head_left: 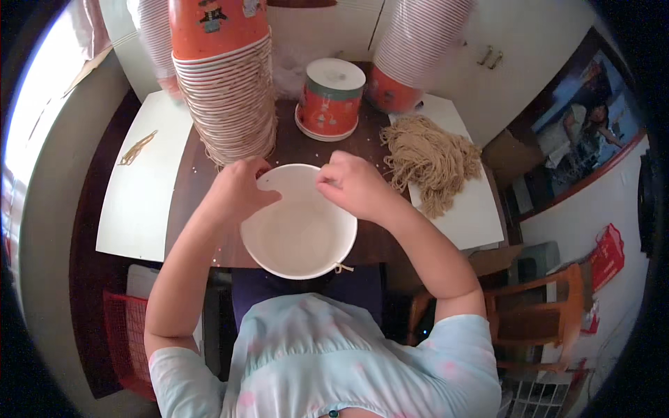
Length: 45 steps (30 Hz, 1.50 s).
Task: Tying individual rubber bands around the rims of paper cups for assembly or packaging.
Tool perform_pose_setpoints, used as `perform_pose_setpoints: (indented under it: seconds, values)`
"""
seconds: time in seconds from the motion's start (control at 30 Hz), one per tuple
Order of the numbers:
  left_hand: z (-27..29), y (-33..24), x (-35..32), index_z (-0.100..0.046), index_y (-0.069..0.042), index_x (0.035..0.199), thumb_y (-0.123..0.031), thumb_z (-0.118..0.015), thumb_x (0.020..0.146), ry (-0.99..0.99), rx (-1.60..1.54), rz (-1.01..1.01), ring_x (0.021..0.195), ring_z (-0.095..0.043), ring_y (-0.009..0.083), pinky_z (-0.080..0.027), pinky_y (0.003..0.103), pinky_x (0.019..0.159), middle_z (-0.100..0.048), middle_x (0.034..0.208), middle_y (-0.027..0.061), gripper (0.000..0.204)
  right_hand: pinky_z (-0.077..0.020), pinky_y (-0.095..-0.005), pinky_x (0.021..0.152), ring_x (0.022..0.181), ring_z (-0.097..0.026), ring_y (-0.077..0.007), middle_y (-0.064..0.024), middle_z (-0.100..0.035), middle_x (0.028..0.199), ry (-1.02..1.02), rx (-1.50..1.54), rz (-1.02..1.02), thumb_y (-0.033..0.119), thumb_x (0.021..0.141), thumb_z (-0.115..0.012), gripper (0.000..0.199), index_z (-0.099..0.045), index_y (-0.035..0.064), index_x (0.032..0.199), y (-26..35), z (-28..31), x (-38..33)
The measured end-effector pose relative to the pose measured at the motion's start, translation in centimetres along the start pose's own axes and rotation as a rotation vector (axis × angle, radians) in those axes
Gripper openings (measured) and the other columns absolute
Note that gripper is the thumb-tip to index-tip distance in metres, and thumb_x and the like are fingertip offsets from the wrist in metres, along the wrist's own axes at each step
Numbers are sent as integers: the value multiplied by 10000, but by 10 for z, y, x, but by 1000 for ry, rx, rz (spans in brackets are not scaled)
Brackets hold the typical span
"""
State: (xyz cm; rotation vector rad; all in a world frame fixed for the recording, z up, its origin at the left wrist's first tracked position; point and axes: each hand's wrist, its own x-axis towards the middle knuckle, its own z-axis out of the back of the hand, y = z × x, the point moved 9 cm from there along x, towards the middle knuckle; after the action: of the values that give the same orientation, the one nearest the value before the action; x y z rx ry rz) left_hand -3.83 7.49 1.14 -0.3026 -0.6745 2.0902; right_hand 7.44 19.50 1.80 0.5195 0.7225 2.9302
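Centrally, a white bucket point(300, 233) sits mouth-up at the six-o'clock edge of the brown table point(376, 244), knotted cord point(342, 267) at its five. Left hand point(239, 187), thumb spread, straddles its rim at ten; right hand point(354, 187), fingers curled, lies near one; whether either grasps cannot be told.

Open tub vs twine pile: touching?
Apart. The head view shows brown tabletop and the right forearm between the open tub and the twine pile.

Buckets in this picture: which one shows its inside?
The white-lined bucket between the left hand and right hand, its mouth open toward the camera; the stacked buckets and lone red bucket behind show only outsides.
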Motion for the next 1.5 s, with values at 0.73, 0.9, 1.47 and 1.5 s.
perform_pose_setpoints:
  seconds: [0.73, 0.9, 1.47, 1.5]
  values:
    - [-28, 35, -39, -594, 17, 1113, -106, -539, 912, 20, -1005, 227, 728, -588, 75, -494, 224, 616, -636, 871, 35, 242, -463, -257, 601, 655, -563, -66, -11, -630, 667, 273, 479, -443, 155, 798, -650, 147, -690, 13, 801, 4, -60, 19]
    - [-27, 43, -30, -608, 23, 1100, -97, -516, 930, 12, -918, 195, 729, -596, 82, -501, 224, 623, -644, 869, 39, 228, -449, -275, 518, 571, -549, -91, -21, -612, 626, 143, 663, -492, 153, 800, -643, 142, -673, 28, 739, 1, -61, 14]
    - [-28, 41, -21, -613, 45, 1084, -63, -539, 917, 72, -786, 116, 792, -618, 105, -526, 251, 707, -658, 907, 60, 212, -440, -242, 564, 633, -532, -58, 10, -609, 693, 194, 533, -486, 140, 829, -640, 137, -681, 11, 812, -1, -67, 17]
    - [-27, 40, -22, -616, 44, 1086, -63, -541, 917, 82, -755, 117, 789, -615, 100, -524, 247, 704, -658, 905, 57, 214, -440, -244, 563, 630, -532, -58, 9, -609, 688, 187, 527, -484, 137, 827, -639, 135, -682, 9, 812, 0, -67, 18]
